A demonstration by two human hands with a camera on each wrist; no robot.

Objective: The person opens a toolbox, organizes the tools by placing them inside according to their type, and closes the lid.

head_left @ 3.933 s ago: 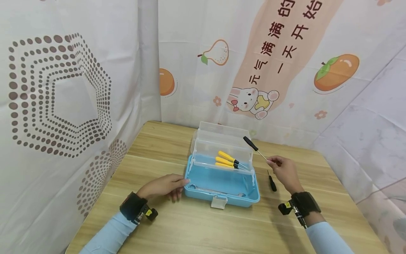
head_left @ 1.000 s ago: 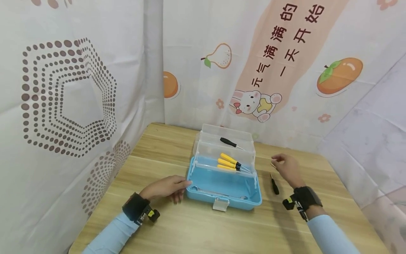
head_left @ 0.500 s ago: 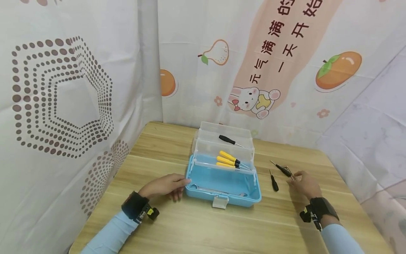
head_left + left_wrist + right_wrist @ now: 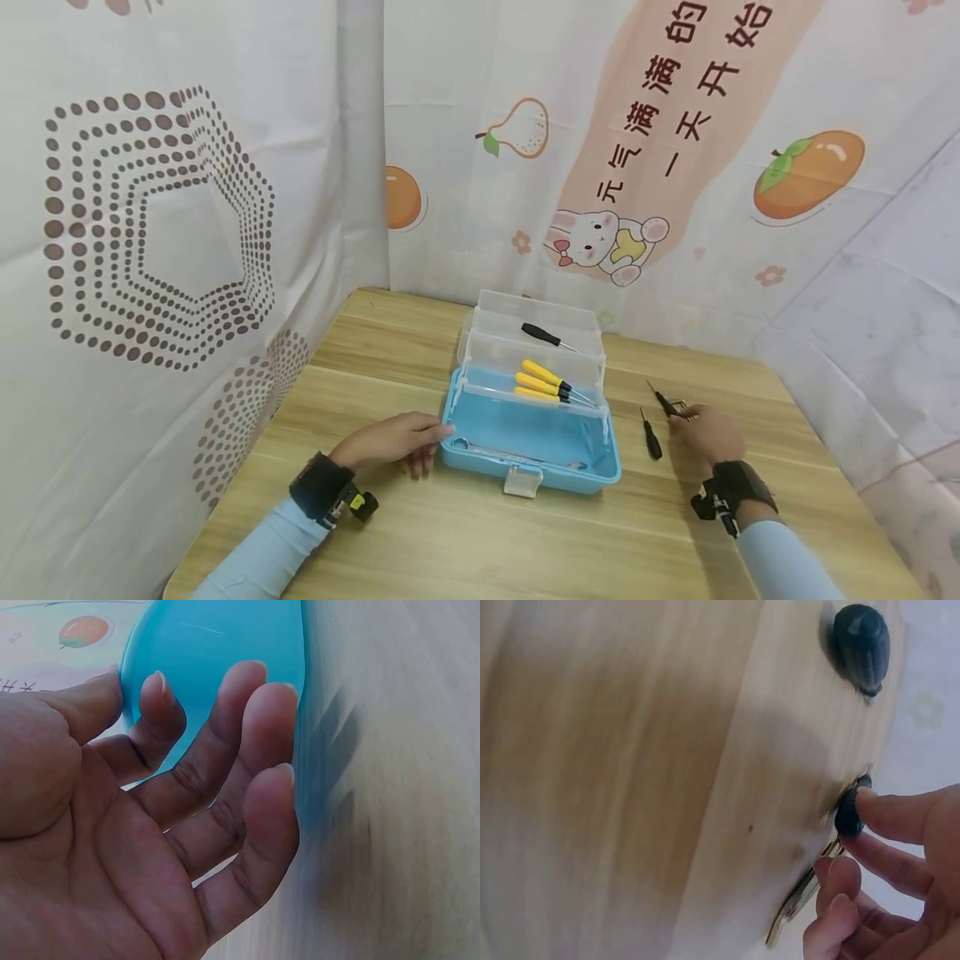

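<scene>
A blue toolbox (image 4: 525, 481) stands open on the table, a combination wrench (image 4: 517, 456) in its base. My left hand (image 4: 393, 440) holds its left rim, thumb over the edge and index finger against the outer wall in the left wrist view; the other fingers curl loosely. To the right, my right hand (image 4: 708, 432) pinches a small black screwdriver (image 4: 847, 815) by its handle between thumb and index finger. Several hex keys (image 4: 799, 892) lie beside that handle, partly hidden by the fingers. Another black screwdriver (image 4: 651, 437) lies between the hand and the toolbox.
Three yellow-handled screwdrivers (image 4: 542, 383) lie in the toolbox's clear tray, with a black screwdriver (image 4: 542, 335) in the clear compartment behind. A white latch (image 4: 522, 482) hangs at the front. Printed curtains (image 4: 450, 208) close off the table's back and sides.
A black screwdriver, earlier held by its shaft, now lies in the toolbox's rear compartment. My right hand has moved down and right to another screwdriver. The left hand stays on the rim.
</scene>
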